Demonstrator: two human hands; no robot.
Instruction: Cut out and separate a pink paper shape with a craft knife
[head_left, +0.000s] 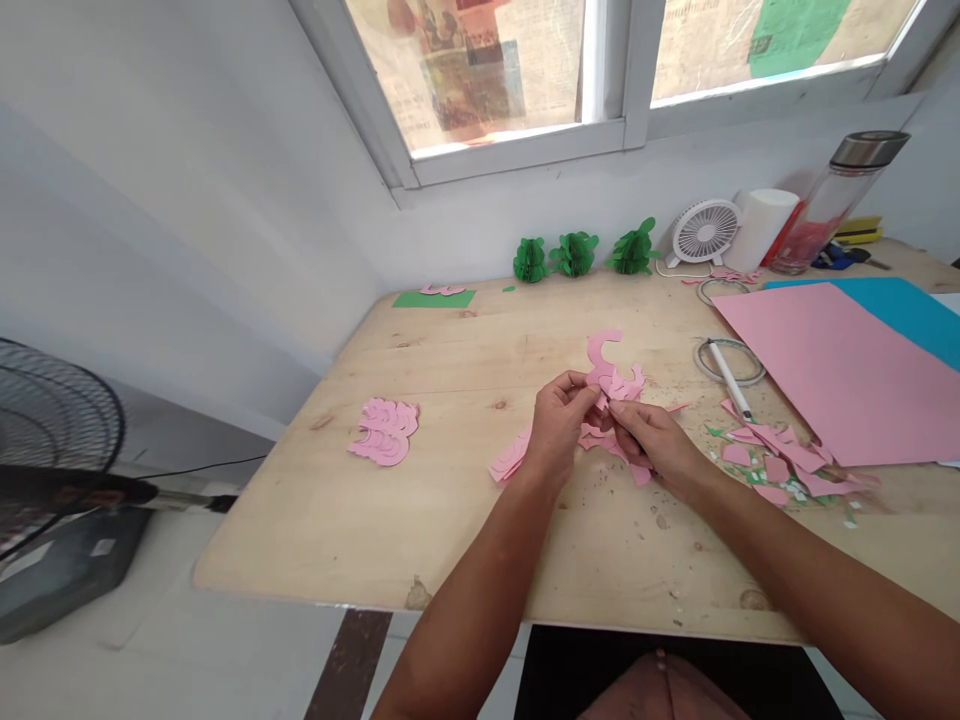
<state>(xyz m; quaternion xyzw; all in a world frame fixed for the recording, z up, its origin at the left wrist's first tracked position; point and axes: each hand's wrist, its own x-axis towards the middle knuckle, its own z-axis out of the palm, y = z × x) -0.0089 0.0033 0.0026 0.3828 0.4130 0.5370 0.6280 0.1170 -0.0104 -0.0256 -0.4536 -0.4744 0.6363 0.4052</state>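
Note:
Above the middle of the table, my left hand [562,412] pinches a pink paper cutout [600,375] with a curved, hook-like strip at its top. My right hand [651,437] is close beside it, fingers wrapped round a dark tool that looks like scissors [636,447], mostly hidden by the fingers. Pink paper scraps [604,440] lie under both hands. Partly covered by my left wrist is a folded pink paper piece [512,455]. Further left rests a group of scalloped pink cutouts [384,432].
Green paper ornaments [576,255] stand along the wall beside a small white fan [705,232] and a glass bottle [832,205]. On the right are a pink sheet [855,370], a white pen [729,378] and mixed scraps [787,465]. A green strip [433,299] lies at the back left.

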